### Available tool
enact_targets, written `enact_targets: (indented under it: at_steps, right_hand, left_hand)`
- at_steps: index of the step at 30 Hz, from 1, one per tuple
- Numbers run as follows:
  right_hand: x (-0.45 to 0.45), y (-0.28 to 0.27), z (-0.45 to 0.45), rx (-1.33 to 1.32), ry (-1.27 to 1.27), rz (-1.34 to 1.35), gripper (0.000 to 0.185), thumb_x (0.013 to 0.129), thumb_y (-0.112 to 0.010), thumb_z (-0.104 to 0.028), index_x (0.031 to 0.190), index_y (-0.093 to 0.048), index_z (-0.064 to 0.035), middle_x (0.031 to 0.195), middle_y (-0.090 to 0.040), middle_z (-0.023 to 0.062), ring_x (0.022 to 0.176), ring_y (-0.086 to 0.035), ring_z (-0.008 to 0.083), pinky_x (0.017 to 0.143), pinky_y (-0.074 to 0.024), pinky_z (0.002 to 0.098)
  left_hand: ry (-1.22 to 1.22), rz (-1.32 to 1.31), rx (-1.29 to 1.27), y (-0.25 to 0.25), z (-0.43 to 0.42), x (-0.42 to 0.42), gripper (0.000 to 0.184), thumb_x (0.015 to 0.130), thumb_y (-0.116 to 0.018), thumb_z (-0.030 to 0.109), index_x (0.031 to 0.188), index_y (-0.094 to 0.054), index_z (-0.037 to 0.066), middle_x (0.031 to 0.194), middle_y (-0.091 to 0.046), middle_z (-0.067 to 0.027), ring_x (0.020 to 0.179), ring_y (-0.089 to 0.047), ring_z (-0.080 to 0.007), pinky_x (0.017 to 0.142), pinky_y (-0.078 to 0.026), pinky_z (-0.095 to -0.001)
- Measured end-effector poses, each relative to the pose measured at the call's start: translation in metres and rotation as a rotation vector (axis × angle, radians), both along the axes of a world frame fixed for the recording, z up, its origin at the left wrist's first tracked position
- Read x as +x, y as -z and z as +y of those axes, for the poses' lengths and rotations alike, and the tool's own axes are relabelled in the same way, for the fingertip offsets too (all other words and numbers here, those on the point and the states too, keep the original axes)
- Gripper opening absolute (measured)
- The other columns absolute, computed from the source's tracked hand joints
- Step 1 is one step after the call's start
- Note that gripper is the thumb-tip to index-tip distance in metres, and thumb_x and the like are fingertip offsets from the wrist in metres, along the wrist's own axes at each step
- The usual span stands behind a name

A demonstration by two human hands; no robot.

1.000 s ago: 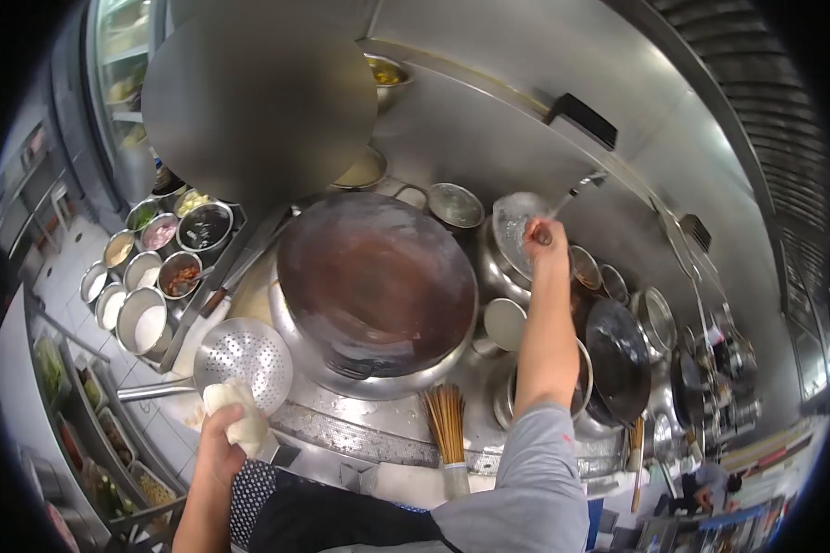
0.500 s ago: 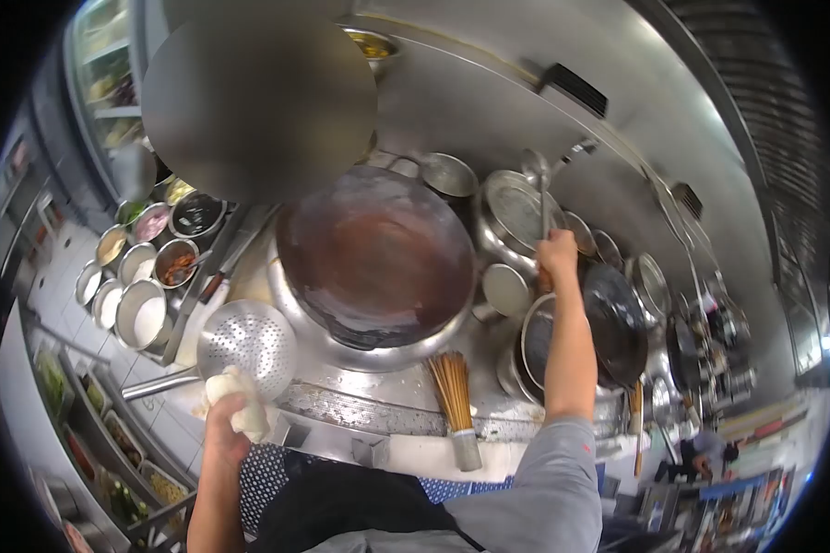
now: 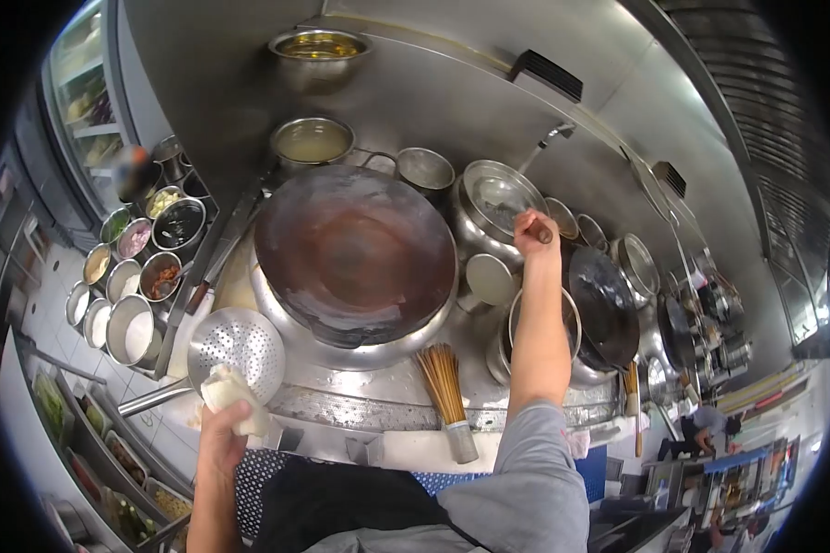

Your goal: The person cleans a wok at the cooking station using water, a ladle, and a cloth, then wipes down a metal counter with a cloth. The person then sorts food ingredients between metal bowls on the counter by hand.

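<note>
While the R hand [image 3: 537, 232] is out at the near R side of the lg. steel pot [image 3: 478, 230], its grip is closed round a dark handle [image 3: 544, 237], butt end facing the cam., so the long axis is heavily foreshortened & runs approx. away toward the pot; the tool's head is hidden, can't tell if it's in the liquid. The big wok [image 3: 355, 258], reddish-brown inside, sits to the L of that grip & a bit nearer, btwn the two hands; R looks the closer one to its rim. L hand [image 3: 223, 438], down at near L, has its grip wrapped on a folded white cloth [image 3: 233, 401], in front of the perforated strainer [image 3: 240, 341]; can't tell if those two touch. Strainer's own handle [image 3: 154, 398] points L, away from the wok. Bamboo brush [image 3: 445, 396] lies btwn the hands at the near edge of the steel table [image 3: 378, 382], splayed end toward the wok.
</note>
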State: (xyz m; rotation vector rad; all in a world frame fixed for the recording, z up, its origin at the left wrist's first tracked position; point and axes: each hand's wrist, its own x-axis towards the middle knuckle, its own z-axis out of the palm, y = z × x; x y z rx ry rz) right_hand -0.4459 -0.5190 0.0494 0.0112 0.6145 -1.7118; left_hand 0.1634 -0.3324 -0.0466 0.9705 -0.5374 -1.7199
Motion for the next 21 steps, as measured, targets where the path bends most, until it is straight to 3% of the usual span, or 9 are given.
enact_targets:
  at_steps: [4,7,10,11,12,14,15,18,21]
  right_hand:
    - [0.023,-0.029,-0.06,0.077,0.143,0.33,0.02,0.09,-0.049,-0.007,0.071,-0.044,-0.0033,0.058,-0.05,0.0053,0.046,-0.053,0.0137,0.041,-0.048,0.0203]
    - [0.022,-0.041,-0.092,0.221,-0.268,0.828,0.011,0.087,-0.051,-0.004,0.077,-0.053,0.0001,0.058,-0.055,0.0081,0.046,-0.055,0.0165,0.041,-0.0475,0.0259]
    - [0.04,-0.035,-0.098,0.461,-0.109,1.591,0.015,0.083,-0.06,-0.007,0.089,-0.059,0.0066,0.062,-0.062,0.0132,0.048,-0.059,0.0205,0.043,-0.0487,0.0342]
    - [0.026,-0.024,-0.101,0.552,-0.116,2.036,0.035,0.078,-0.066,-0.012,0.105,-0.061,0.0101,0.078,-0.069,0.0193,0.059,-0.067,0.0282,0.055,-0.0529,0.0411]
    - [0.03,-0.02,-0.089,0.506,0.003,2.147,0.038,0.078,-0.067,-0.014,0.108,-0.061,0.0082,0.082,-0.069,0.02,0.062,-0.068,0.03,0.059,-0.0535,0.041]
    - [0.042,-0.004,-0.041,0.416,0.264,2.354,0.042,0.077,-0.069,-0.017,0.112,-0.062,0.0044,0.09,-0.07,0.0214,0.07,-0.07,0.0337,0.067,-0.0548,0.0409]
    - [0.034,0.004,-0.026,0.536,0.224,2.316,0.044,0.078,-0.067,-0.018,0.119,-0.061,-0.0009,0.097,-0.069,0.0228,0.078,-0.071,0.0359,0.075,-0.0544,0.0417]
    - [0.032,0.002,0.02,0.683,0.014,2.299,0.041,0.08,-0.066,-0.02,0.116,-0.062,-0.0001,0.097,-0.068,0.025,0.078,-0.071,0.0348,0.076,-0.0546,0.0421]
    - [0.016,0.031,0.039,0.855,0.011,2.324,0.033,0.078,-0.063,-0.017,0.106,-0.064,0.0008,0.095,-0.068,0.0274,0.081,-0.07,0.0369,0.078,-0.054,0.043]
  left_hand:
    - [-0.007,-0.016,0.01,0.006,0.003,0.0,0.062,0.068,-0.071,0.0,0.126,-0.049,0.004,0.108,-0.06,-0.0088,0.1,-0.06,-0.025,0.087,-0.051,-0.0389]
    - [0.017,-0.003,0.043,0.017,0.005,-0.001,0.065,0.066,-0.07,-0.002,0.127,-0.048,0.004,0.108,-0.06,-0.0098,0.101,-0.06,-0.026,0.086,-0.052,-0.0404]
    - [-0.001,-0.023,0.064,0.001,0.007,-0.013,0.066,0.066,-0.071,0.001,0.127,-0.046,0.003,0.11,-0.061,-0.0133,0.099,-0.062,-0.0277,0.082,-0.054,-0.0414]
    - [-0.01,-0.052,0.033,-0.006,0.006,-0.021,0.065,0.066,-0.073,0.004,0.125,-0.047,0.003,0.109,-0.062,-0.0142,0.098,-0.063,-0.0277,0.081,-0.054,-0.0416]
    - [-0.016,-0.081,0.002,-0.01,0.005,-0.024,0.064,0.066,-0.075,0.008,0.124,-0.048,0.004,0.108,-0.063,-0.0151,0.096,-0.064,-0.0277,0.081,-0.055,-0.0418]
    - [0.074,-0.12,-0.006,-0.007,0.003,-0.021,0.067,0.066,-0.075,0.006,0.127,-0.046,0.004,0.117,-0.06,-0.0162,0.101,-0.063,-0.0278,0.082,-0.055,-0.0415]
    - [0.129,-0.122,0.006,-0.004,0.0,-0.017,0.068,0.065,-0.076,0.006,0.127,-0.046,0.004,0.116,-0.06,-0.0153,0.101,-0.062,-0.0273,0.082,-0.054,-0.041]
    - [0.121,-0.223,0.01,0.003,-0.002,-0.022,0.071,0.062,-0.077,0.004,0.127,-0.047,0.004,0.11,-0.06,-0.012,0.097,-0.062,-0.0254,0.082,-0.054,-0.0392]
    - [0.118,-0.265,-0.014,0.003,-0.001,-0.029,0.069,0.061,-0.075,-0.002,0.125,-0.049,0.003,0.104,-0.06,-0.0084,0.093,-0.063,-0.023,0.079,-0.054,-0.037]
